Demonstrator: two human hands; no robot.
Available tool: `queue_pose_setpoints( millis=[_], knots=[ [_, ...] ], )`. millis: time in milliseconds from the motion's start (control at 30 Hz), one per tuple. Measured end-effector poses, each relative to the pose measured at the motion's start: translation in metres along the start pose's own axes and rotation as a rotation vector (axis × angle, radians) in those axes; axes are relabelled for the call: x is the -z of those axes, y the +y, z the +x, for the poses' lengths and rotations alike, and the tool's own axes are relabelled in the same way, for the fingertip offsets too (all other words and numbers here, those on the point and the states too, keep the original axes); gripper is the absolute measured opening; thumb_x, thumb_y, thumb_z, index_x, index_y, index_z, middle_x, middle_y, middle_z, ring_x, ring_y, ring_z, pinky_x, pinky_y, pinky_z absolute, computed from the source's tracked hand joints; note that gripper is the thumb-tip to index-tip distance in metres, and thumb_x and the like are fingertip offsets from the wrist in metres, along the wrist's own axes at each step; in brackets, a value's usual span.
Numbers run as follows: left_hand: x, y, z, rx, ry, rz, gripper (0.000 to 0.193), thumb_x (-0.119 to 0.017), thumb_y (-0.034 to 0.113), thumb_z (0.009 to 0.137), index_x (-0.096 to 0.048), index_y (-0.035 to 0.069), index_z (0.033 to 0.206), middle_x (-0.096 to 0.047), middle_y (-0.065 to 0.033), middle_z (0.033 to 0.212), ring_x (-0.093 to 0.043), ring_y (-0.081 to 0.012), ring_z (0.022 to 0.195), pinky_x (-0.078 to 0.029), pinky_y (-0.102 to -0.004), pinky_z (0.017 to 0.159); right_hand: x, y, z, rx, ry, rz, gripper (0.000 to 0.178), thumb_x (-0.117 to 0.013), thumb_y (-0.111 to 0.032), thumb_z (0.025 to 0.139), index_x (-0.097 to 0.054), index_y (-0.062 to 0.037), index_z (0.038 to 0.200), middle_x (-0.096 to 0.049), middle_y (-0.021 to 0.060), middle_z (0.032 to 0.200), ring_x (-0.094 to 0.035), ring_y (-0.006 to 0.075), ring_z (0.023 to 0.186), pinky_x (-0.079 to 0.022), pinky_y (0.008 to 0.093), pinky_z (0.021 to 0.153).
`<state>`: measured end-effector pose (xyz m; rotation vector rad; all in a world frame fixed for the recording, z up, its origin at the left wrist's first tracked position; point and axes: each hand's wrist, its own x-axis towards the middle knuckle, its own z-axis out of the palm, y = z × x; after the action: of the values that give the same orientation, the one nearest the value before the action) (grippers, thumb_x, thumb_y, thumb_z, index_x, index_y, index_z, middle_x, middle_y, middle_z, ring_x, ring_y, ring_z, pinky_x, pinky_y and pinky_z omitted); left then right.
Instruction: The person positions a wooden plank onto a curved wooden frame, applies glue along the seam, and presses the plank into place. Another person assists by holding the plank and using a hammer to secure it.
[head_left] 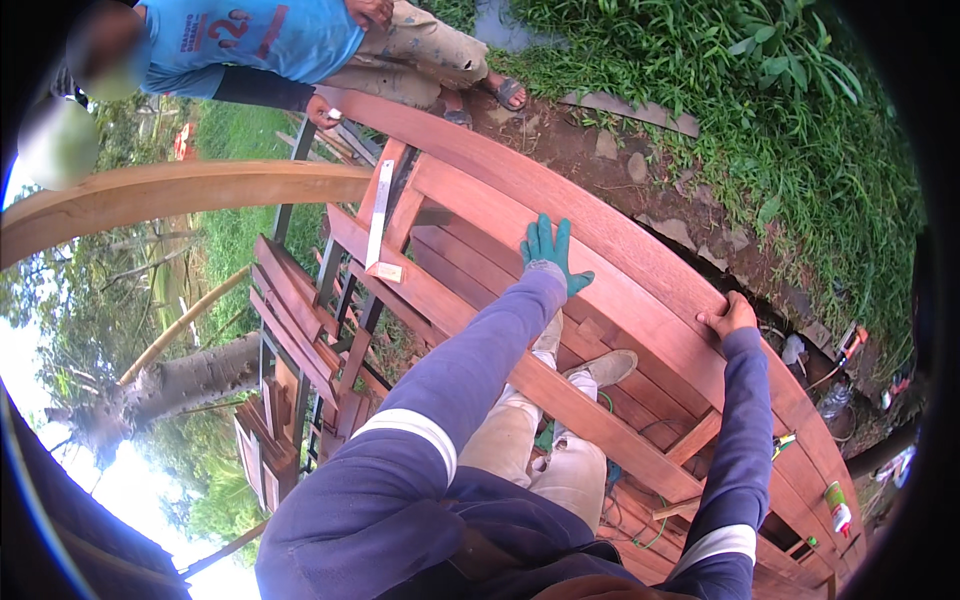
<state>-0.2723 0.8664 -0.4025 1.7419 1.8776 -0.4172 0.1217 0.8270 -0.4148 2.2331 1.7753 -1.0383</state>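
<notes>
A long reddish wooden board (600, 220) runs diagonally beside an inner frame plank (470, 200). My left hand (550, 255), in a green glove, lies on the inner plank with its fingers spread. Farther right, my bare right hand (732, 316) grips the long board at its outer edge, the thumb on top and the other fingers partly hidden. A metal try square (380, 215) with a pale stock rests across the frame's far left end. Beside that end, a co-worker's hand (322, 112) is at the board, with something small and white in its fingers.
The co-worker in a blue shirt (260, 40) stands at the upper left. A thick curved beam (180, 195) juts in from the left. Cut boards (295, 330) lie stacked on a metal rack. My shoes (605, 368) stand inside the frame. A bottle (838, 508) lies lower right.
</notes>
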Motion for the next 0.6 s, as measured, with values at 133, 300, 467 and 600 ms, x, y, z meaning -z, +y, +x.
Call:
queue_pose_setpoints(
  millis=[133,300,467,600],
  knots=[
    [0.026,-0.021,0.020,-0.074,0.227,-0.143,0.111,-0.074,0.065,0.079,-0.019,0.018,0.164,-0.007,-0.0206,0.170,-0.007,-0.0417,0.156,-0.008,-0.0596,0.125,-0.004,-0.009,-0.023,-0.009,0.140,-0.032,0.060,-0.092,-0.043,0.065,-0.058,-0.0018,0.091,-0.068,0.0177,0.098,-0.065,0.0404,0.097,-0.050,0.0483,0.084],
    [0.101,-0.028,0.076,-0.269,0.224,0.385,0.096,-0.074,0.069,0.077,-0.045,0.019,0.154,-0.036,-0.0147,0.162,-0.033,-0.0388,0.149,-0.015,-0.0585,0.123,-0.014,-0.012,-0.050,0.089,0.319,-0.050,0.047,-0.085,-0.038,0.074,-0.059,-0.0052,0.095,-0.066,0.0152,0.095,-0.062,0.0365,0.098,-0.043,0.0472,0.087],
    [0.150,-0.023,0.099,-0.439,-0.085,0.459,0.077,-0.072,0.079,0.071,-0.073,0.015,0.113,-0.072,-0.0118,0.114,-0.065,-0.0305,0.114,-0.044,-0.0469,0.104,-0.020,-0.018,-0.071,0.147,0.529,-0.062,0.046,-0.084,-0.038,0.076,-0.061,-0.0055,0.099,-0.064,0.0137,0.093,-0.061,0.0350,0.094,-0.043,0.0458,0.087],
    [0.154,-0.037,0.076,-0.580,0.017,0.411,0.072,-0.073,0.078,0.072,-0.073,0.013,0.103,-0.072,-0.0128,0.102,-0.067,-0.0348,0.102,-0.050,-0.0468,0.093,-0.007,-0.018,-0.103,0.174,0.556,-0.045,0.046,-0.084,-0.039,0.076,-0.064,-0.0061,0.102,-0.064,0.0124,0.093,-0.060,0.0342,0.093,-0.042,0.0459,0.087]
  ],
)
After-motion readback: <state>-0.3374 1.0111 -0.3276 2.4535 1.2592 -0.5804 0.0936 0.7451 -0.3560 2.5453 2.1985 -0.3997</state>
